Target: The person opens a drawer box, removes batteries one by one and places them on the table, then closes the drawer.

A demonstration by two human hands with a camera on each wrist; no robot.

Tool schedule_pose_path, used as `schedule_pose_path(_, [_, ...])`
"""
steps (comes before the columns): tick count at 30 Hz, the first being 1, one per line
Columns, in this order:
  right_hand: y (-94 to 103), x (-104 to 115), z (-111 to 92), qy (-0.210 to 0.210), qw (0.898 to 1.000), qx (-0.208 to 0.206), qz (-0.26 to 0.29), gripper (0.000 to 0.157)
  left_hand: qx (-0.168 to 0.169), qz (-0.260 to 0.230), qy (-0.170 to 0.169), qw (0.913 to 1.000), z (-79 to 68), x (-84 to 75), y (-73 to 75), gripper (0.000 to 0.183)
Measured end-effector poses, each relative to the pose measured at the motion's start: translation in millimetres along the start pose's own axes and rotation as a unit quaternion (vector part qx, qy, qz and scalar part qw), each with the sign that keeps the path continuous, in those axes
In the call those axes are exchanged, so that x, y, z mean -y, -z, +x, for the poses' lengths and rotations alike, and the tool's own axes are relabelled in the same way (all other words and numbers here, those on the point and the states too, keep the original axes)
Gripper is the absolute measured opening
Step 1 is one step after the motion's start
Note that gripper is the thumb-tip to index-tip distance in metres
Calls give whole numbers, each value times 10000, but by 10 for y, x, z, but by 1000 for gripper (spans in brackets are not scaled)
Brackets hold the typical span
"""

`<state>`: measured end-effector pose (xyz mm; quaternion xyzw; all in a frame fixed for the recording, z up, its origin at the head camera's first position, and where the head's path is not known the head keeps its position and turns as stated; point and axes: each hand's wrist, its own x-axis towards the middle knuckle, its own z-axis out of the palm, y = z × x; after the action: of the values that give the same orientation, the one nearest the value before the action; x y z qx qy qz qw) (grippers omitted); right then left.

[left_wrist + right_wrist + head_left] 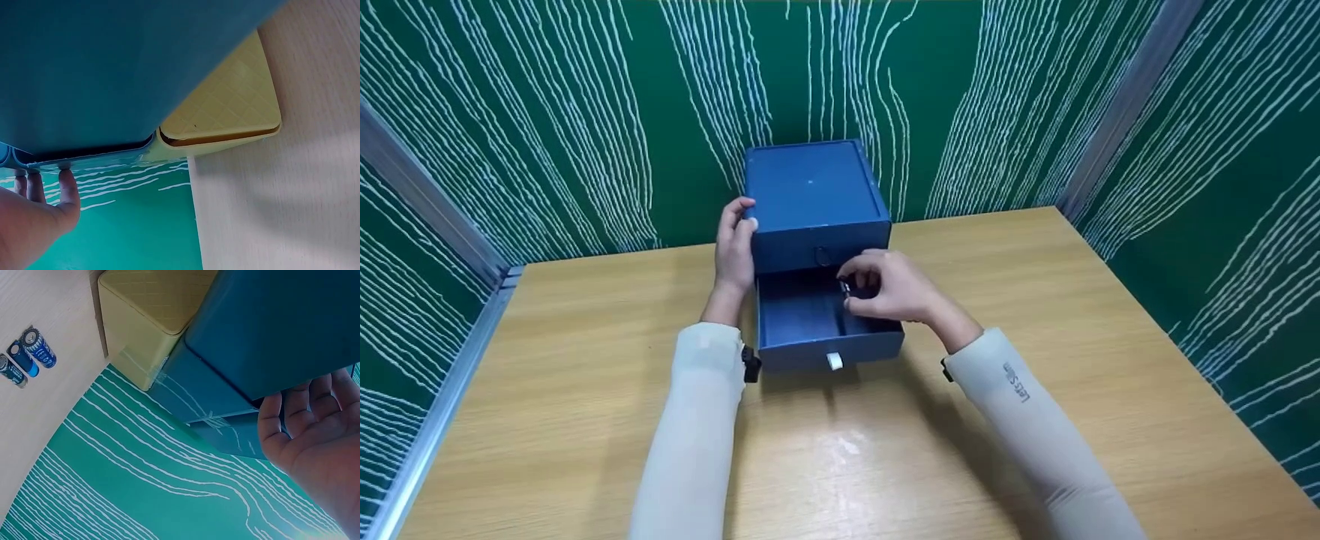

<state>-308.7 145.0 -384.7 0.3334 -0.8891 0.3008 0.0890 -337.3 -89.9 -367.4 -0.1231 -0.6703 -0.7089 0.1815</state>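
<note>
A blue drawer cabinet (814, 184) stands at the back of the table, its lower drawer (795, 311) pulled out. My left hand (735, 244) presses against the cabinet's left side near the front corner; in the left wrist view its fingertips touch that side. Over the pulled-out drawer, my right hand (896, 289) pinches a small dark object (845, 287) with a bright glint between thumb and fingers. Its kind is hard to tell. Seen from the right wrist, the curled fingers (301, 410) reach behind the drawer edge, and what they hold is hidden.
A yellow drawer unit (230, 93) sits beneath the blue ones. Several blue batteries (38, 347) stand on the table beside it in the right wrist view. The drawer front carries a white pull tab (835, 361). Green walls (930, 90) with white lines enclose the table.
</note>
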Motion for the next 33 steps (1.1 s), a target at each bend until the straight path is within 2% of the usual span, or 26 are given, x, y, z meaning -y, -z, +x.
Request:
schedule_pose_path(16, [60,-90,-48,144,9998,-146,59,32,-17,-37,-54,10000,-2,2,4,36])
schedule_pose_path(24, [102,-119,-87,-20,9999,-84,53,32,-29,86,48,9999,-9,5,4,36])
schedule_pose_path(33, [159,-172,-141,-67,9999,-129,32,31,-59,-36,-29,10000,-10,-1,-10,36])
